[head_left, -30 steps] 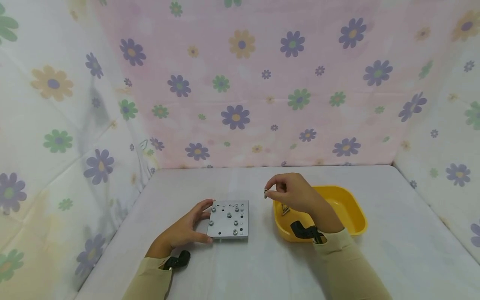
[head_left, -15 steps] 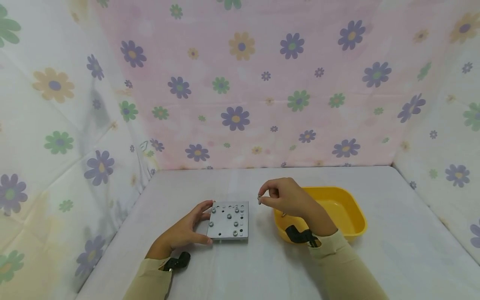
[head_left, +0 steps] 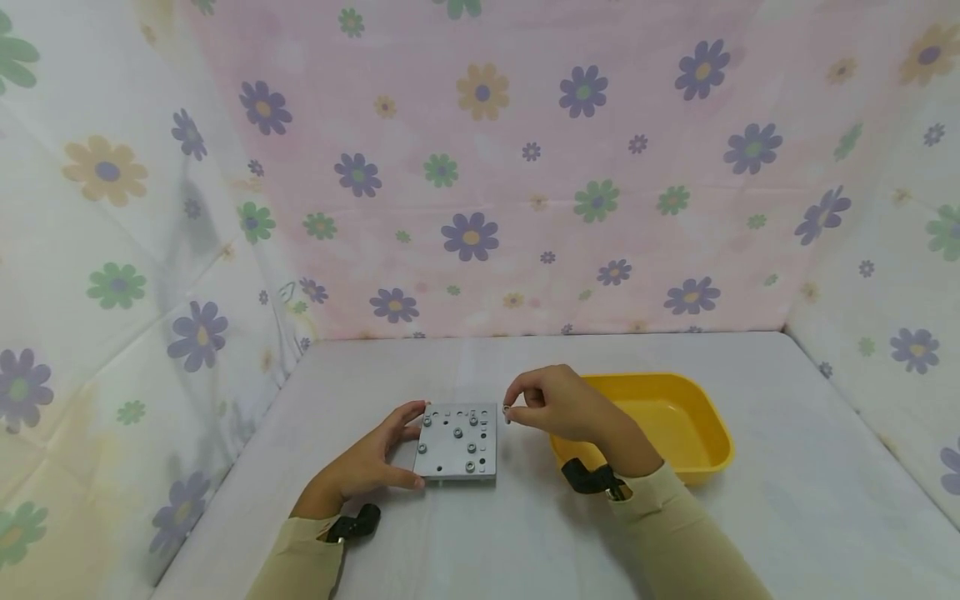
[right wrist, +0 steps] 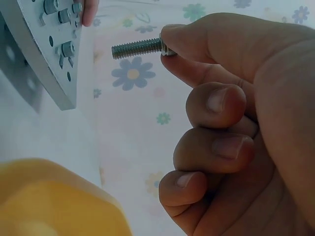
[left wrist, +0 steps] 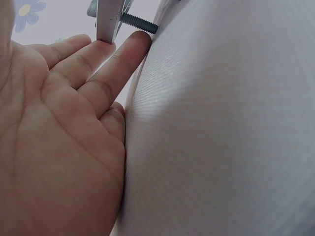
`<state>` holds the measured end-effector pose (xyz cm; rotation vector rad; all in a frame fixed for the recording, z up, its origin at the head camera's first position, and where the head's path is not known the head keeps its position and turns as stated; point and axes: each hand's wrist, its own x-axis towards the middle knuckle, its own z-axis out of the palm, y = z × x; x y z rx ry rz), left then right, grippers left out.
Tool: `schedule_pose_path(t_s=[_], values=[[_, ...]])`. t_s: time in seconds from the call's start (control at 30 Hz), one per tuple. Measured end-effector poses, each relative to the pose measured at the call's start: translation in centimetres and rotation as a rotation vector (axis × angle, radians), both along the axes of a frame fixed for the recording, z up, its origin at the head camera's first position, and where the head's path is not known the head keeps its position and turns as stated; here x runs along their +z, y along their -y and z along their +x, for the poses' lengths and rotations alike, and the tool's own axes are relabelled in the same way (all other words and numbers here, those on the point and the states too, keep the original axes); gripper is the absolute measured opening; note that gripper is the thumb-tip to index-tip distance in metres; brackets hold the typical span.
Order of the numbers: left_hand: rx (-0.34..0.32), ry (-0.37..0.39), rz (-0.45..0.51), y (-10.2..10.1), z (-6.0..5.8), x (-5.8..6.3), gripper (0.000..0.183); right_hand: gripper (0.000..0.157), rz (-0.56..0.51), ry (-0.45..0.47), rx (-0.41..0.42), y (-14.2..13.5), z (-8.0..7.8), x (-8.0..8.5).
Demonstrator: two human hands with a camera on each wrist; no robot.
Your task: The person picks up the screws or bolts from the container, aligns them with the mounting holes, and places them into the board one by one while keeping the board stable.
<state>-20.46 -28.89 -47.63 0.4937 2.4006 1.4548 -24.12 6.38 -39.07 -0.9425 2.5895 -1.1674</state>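
Note:
A silver metal plate point(head_left: 452, 460) with holes lies on the table, several socket-head bolts point(head_left: 458, 433) standing in it. My left hand point(head_left: 363, 461) holds it at the left side, thumb at the near corner and index finger at the far one. In the left wrist view, a threaded shank point(left wrist: 139, 22) sticks out from the plate's underside by the fingertips. Between thumb and index finger, my right hand point(head_left: 558, 406) pinches a bolt point(right wrist: 140, 48) by its head, just off the plate's far right corner. Its thread is exposed and the other fingers are curled in.
Right of the plate stands a yellow plastic tub point(head_left: 693, 417), partly behind the right hand and forearm. A white cloth covers the table point(head_left: 480, 542). Flower-patterned curtains point(head_left: 480, 167) enclose the back and both sides.
My right hand has moved left and toward me with the bolt, from beside the tub to the plate's right edge. The left hand and plate have stayed in place.

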Motion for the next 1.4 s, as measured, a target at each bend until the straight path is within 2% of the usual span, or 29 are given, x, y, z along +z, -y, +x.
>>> schedule_pose_path(t_s=[0.5,0.8,1.4], values=[[0.002,0.002,-0.006,0.1,0.1,0.0,0.119,0.006,0.028,0.044,0.083,1.1,0.3,-1.0],[0.002,-0.003,-0.010,0.1,-0.1,-0.1,0.120,0.007,0.056,0.080,0.098,1.8,0.4,-1.4],[0.005,-0.008,-0.012,0.1,-0.1,-0.1,0.122,0.004,0.077,0.080,0.138,3.1,0.6,-2.4]])
